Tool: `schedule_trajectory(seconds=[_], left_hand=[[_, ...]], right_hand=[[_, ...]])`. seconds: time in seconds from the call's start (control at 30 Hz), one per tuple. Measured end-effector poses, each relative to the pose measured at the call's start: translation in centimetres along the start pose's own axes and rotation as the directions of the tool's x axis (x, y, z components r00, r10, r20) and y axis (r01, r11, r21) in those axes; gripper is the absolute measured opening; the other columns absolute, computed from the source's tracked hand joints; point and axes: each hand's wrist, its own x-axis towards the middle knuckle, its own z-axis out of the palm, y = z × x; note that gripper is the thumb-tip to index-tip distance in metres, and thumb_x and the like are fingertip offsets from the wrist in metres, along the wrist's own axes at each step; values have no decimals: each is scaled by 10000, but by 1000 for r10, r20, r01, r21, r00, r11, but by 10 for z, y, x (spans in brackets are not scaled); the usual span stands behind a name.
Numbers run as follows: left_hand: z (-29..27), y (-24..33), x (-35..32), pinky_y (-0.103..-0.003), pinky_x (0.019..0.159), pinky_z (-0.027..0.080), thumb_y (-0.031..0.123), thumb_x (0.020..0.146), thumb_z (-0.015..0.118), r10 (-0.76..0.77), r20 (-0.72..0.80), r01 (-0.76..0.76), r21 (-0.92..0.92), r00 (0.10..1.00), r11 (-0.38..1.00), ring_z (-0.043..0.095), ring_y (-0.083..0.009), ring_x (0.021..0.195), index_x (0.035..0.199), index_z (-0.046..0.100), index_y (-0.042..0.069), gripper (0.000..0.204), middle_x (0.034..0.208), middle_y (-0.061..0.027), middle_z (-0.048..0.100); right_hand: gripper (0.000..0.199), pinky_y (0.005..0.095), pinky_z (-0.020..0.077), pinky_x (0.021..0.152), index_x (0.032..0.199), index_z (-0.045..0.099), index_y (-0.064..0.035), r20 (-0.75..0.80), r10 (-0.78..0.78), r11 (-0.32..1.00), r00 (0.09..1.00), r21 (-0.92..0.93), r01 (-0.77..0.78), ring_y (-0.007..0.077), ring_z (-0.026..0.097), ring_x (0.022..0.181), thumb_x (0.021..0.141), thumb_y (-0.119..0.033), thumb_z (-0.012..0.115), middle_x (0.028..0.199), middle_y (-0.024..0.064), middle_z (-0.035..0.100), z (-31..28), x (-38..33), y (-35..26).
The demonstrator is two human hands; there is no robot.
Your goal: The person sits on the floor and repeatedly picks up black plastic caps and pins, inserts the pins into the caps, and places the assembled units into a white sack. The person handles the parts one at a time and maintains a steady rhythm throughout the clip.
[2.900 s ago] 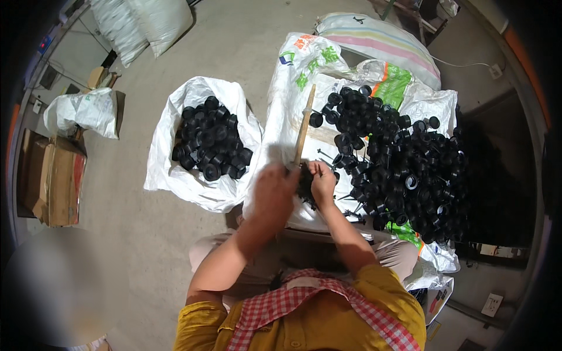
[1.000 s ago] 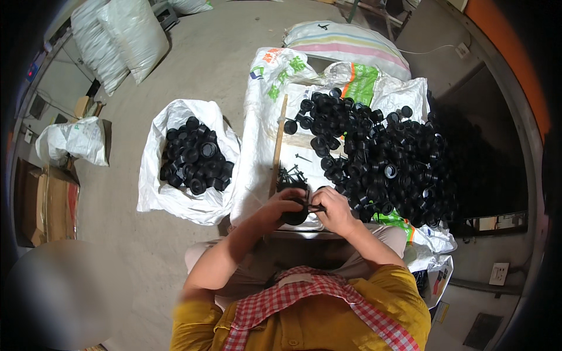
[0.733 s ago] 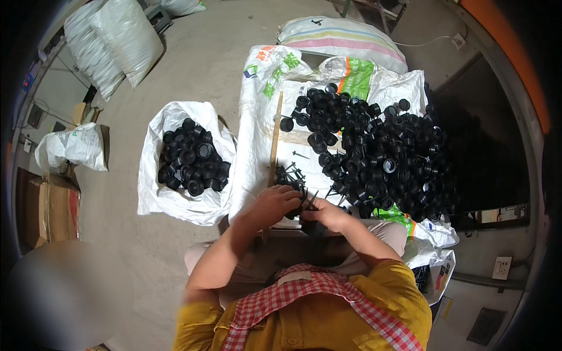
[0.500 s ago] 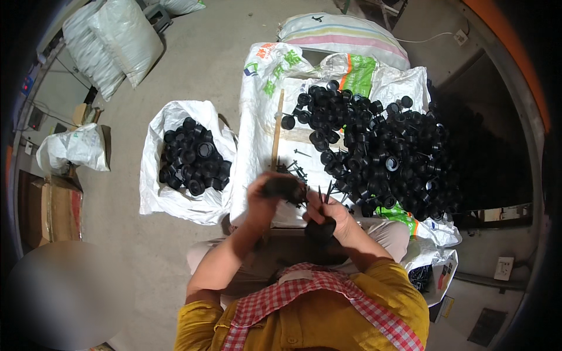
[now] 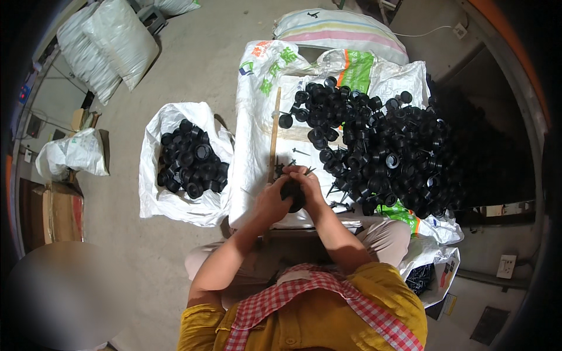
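Over the near left part of the white-covered table, my two hands meet around a round black plastic cap [image 5: 295, 200]. My left hand [image 5: 271, 203] is closed on its left side, thumb against it. My right hand [image 5: 305, 182] curls over it from the right and far side, and thin dark stems poke out by its fingers. The fingers partly hide the cap. Just beyond my hands lie a few thin black stems [image 5: 301, 152]. A large heap of black caps [image 5: 374, 146] spreads over the table to the right, some with thin stems among them.
A white sack [image 5: 153, 196] of black caps stands on the floor at left. A wooden strip [image 5: 274, 131] runs along the table's left part. Beyond the table lies a striped sack [image 5: 345, 35]; an open bag of black stems [image 5: 420, 279] is by my right knee.
My right hand has moved left and away from me to meet my left hand at the cap. The dark round piece below my right hand is out of sight. Some stems now lie near the heap.
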Motion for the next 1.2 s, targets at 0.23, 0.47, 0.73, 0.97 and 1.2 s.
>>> schedule_trajectory(seconds=[0.23, 0.47, 0.73, 0.97, 1.2], left_hand=[[-14, 1, -6, -428, 788, 500, 111, 671, 653, 198, -71, -188, 128, 978, 974, 603, -349, 852, 1225, 576, 117, 560, 904, -166, 621], [-91, 3, 10, -395, 719, 495, 145, 639, 751, 185, -518, 171, 565, 835, 807, 552, -302, 861, 1225, 583, 116, 610, 916, -133, 551], [-113, -18, 13, -572, 1000, 338, 227, 614, 831, 166, -570, 243, 571, 804, 784, 277, -495, 1306, 1384, 410, 131, 884, 1454, -223, 303], [-58, -1, 18, -482, 1018, 365, 268, 711, 780, 253, -178, -185, 330, 951, 926, 369, -435, 1283, 1301, 505, 61, 683, 1399, -266, 373], [6, -1, 35, -339, 787, 530, 215, 821, 708, 38, -119, -87, -445, 992, 891, 581, -269, 1044, 1363, 409, 16, 650, 1265, -167, 497]], right_hand=[[179, 316, 503, 784, 972, 643, -16, 177, -640, 337, 748, -809, 481, 211, 642, 843, 824, 6, 544, 875, 105, 679, -26, 7, 26], [978, 527, 315, 1020, 1415, 284, -113, 12, -162, -266, 987, -963, -32, 397, 259, 1338, 642, -367, 827, 1459, 158, 308, -81, 9, 19], [628, 489, 363, 1008, 1330, 427, -157, -328, -331, -526, 885, -714, -461, 363, 264, 1356, 770, -231, 702, 1436, 131, 342, -196, 59, -63], [269, 454, 484, 810, 1049, 488, -54, -242, -361, -192, 901, -926, -326, 387, 616, 930, 815, -110, 607, 1012, 212, 615, -175, 17, -88], [167, 235, 432, 462, 1067, 506, -133, -181, -49, 819, 982, -570, -64, 87, 542, 703, 920, -151, 583, 910, 5, 557, -49, -47, -95]])
